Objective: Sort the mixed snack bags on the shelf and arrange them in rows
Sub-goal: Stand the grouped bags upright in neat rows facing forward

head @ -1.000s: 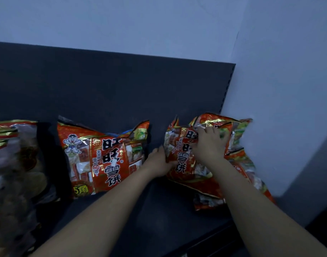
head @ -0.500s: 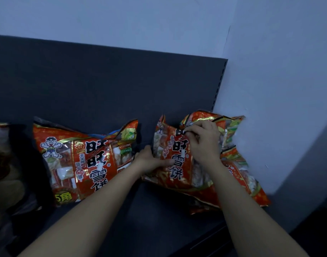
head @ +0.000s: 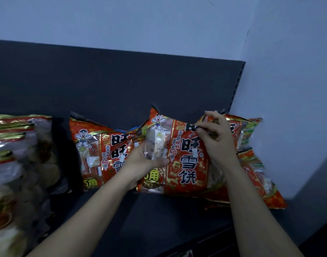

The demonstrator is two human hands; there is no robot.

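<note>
Fingers [head: 213,116] of the right hand [head: 217,140] are pinching the top edge of a red snack bag [head: 186,164], while the left hand [head: 138,164] is gripping its lower left side, thumb across the front. The bag is standing on the dark shelf [head: 159,219], just beside a matching bag [head: 96,151].

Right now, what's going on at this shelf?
A person is handling one red foil snack bag with black lettering with both hands. The left hand grips its lower left edge and the right hand pinches its top edge, holding it upright near the back of the dark grey shelf. A matching red bag stands just left of it. More red bags lie piled against the wall on the right, and gold-trimmed clear bags sit at far left.
</note>
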